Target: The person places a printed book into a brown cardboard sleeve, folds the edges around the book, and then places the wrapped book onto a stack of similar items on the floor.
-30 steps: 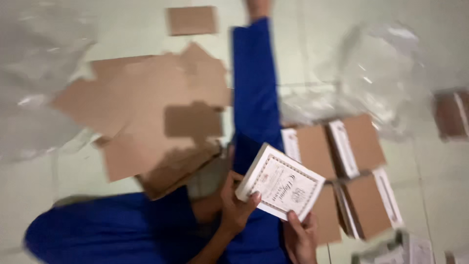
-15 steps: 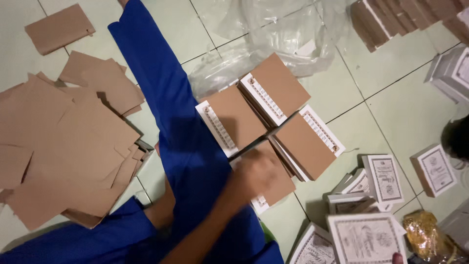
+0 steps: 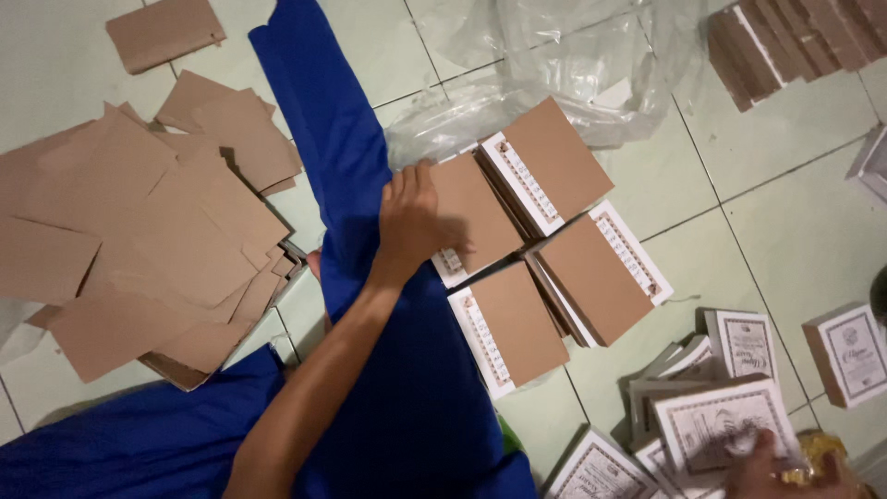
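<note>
My left hand (image 3: 416, 222) reaches over my blue trouser leg (image 3: 370, 305) and lies palm down on a brown-covered booklet stack (image 3: 476, 217). Three more brown booklet stacks with white patterned spines lie around it: one behind (image 3: 554, 157), one to the right (image 3: 596, 277), one in front (image 3: 517, 323). My right hand (image 3: 781, 467) shows only partly at the bottom right edge. Its fingers rest on the corner of a white booklet with an ornate printed frame (image 3: 716, 430); I cannot see whether it grips it.
A heap of brown card sheets (image 3: 139, 240) covers the tiled floor on the left. Crumpled clear plastic wrap (image 3: 591, 65) lies behind the stacks. More white booklets (image 3: 850, 351) lie at the right, and a row of brown booklets (image 3: 785, 46) at the top right.
The view swung from the card heap to the booklet stacks. The white booklet held a second ago is out of my left hand, which now rests on a brown stack. My right hand moved to the white booklets.
</note>
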